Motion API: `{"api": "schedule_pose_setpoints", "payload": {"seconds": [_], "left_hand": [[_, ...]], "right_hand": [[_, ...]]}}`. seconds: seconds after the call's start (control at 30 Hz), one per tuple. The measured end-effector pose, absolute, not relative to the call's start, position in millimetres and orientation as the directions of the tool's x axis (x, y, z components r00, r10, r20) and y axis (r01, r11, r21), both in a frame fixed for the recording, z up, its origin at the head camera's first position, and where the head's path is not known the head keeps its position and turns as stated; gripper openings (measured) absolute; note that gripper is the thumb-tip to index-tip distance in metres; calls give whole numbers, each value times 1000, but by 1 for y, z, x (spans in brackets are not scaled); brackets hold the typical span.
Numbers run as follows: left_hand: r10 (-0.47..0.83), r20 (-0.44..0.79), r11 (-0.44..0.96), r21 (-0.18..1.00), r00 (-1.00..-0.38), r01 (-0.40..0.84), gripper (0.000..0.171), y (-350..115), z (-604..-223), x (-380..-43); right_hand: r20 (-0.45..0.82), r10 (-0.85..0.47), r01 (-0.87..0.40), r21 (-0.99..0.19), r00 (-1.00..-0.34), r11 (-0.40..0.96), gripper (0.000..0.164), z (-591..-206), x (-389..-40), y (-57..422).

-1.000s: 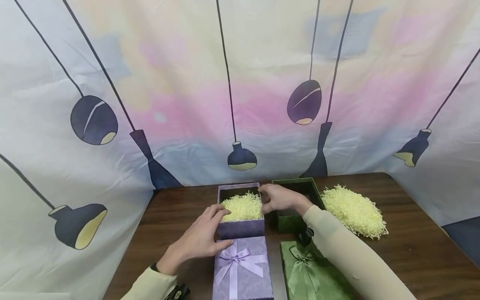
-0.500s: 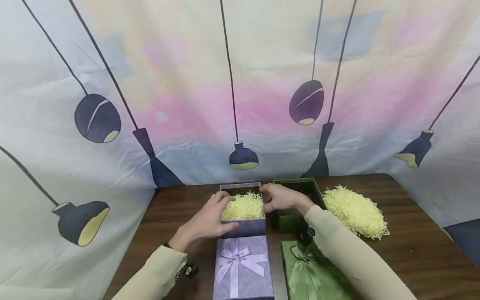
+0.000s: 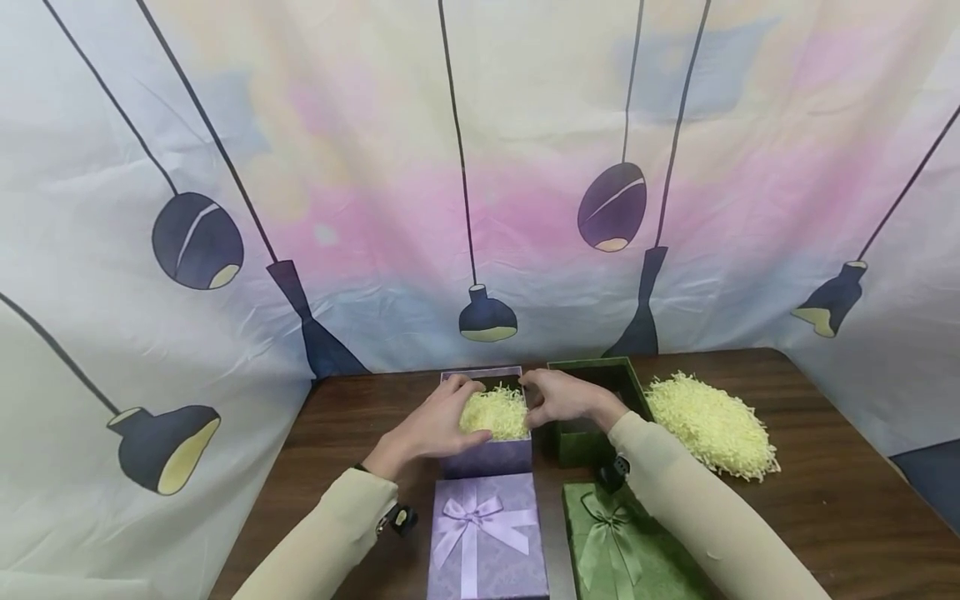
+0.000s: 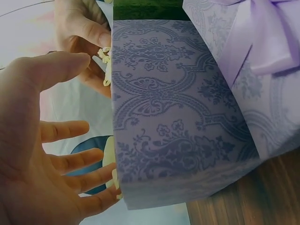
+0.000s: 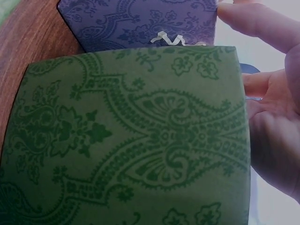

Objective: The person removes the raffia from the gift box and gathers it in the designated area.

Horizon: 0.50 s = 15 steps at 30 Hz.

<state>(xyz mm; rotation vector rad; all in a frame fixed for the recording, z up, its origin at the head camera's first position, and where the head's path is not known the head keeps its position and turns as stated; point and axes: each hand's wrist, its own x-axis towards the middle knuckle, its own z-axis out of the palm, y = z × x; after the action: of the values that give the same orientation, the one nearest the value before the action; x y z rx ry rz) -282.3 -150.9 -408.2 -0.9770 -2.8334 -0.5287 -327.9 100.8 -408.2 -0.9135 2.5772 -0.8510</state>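
A purple gift box (image 3: 487, 457), lidless, holds pale yellow shredded paper (image 3: 495, 412). My left hand (image 3: 438, 417) is over its left side, fingers spread and slightly bent at the shreds. In the left wrist view, the left fingertips (image 4: 96, 204) reach the top edge by a few yellow strands, and the thumb is apart from the box. My right hand (image 3: 562, 396) holds the box's right rim with bent fingers and thumb; its thumb tip (image 5: 225, 11) touches the top edge in the right wrist view. Parts of its fingers are hidden behind the box walls.
An open green box (image 3: 581, 450) stands right of the purple one, under my right wrist. A heap of yellow shredded paper (image 3: 712, 425) lies beyond it. In front are a purple lid with a bow (image 3: 487, 546) and a green lid (image 3: 652, 554). A printed curtain (image 3: 375, 275) hangs behind.
My left hand has moved right and forward from the box's near left corner to over the shredded paper. The right hand has stayed at the right rim.
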Motion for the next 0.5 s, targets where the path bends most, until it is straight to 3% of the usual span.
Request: {"api": "schedule_pose_setpoints", "payload": {"seconds": [0.5], "left_hand": [[580, 61, 772, 277, -812, 572, 82, -132, -418, -304]], "right_hand": [[-65, -642, -471, -625, -764, 623, 80, -414, -329, 101]]}}
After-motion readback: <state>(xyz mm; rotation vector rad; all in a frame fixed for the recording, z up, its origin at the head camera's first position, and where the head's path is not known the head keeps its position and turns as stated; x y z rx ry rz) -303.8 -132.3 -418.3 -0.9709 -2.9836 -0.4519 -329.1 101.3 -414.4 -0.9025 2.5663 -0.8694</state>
